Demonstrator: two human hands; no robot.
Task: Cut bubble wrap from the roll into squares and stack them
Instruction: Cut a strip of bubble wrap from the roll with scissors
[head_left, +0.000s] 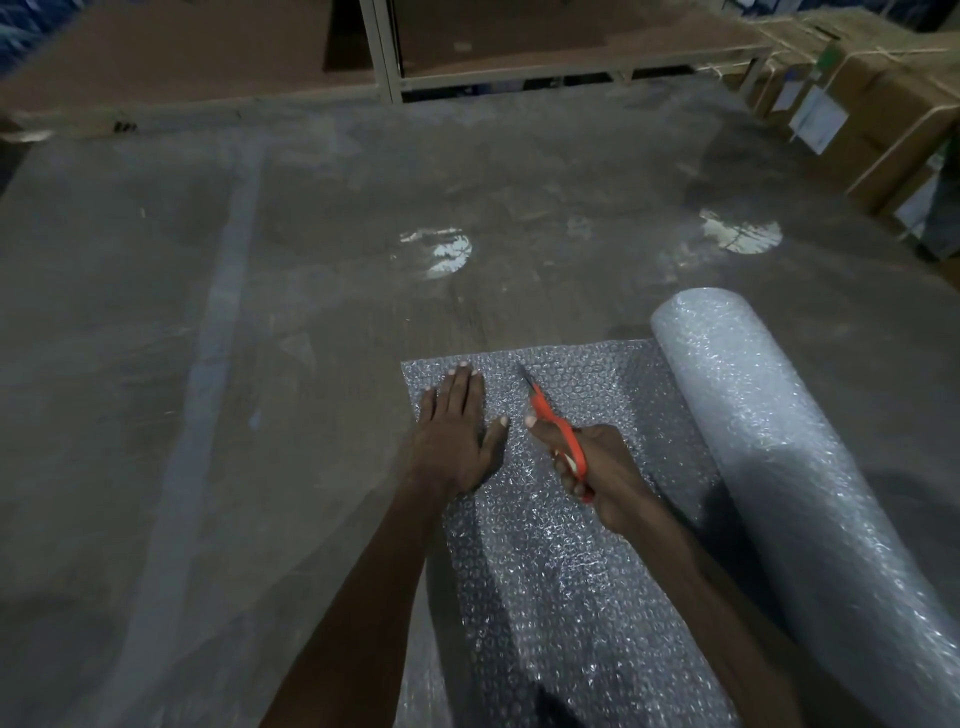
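Note:
A thick roll of bubble wrap (789, 457) lies on the floor at the right. From it an unrolled sheet of bubble wrap (587, 587) spreads to the left, flat on the floor. My left hand (457, 431) lies flat, fingers spread, on the sheet's far left part. My right hand (597, 467) grips orange-handled scissors (558, 423), their blades pointing away from me over the sheet, just right of my left hand. The blade tips are blurred against the bubbles.
A wide clear plastic film (218, 332) covers the floor to the left and ahead. A metal-framed rack (571, 67) stands at the back. Strapped cardboard boxes (878, 119) with paper labels line the right side.

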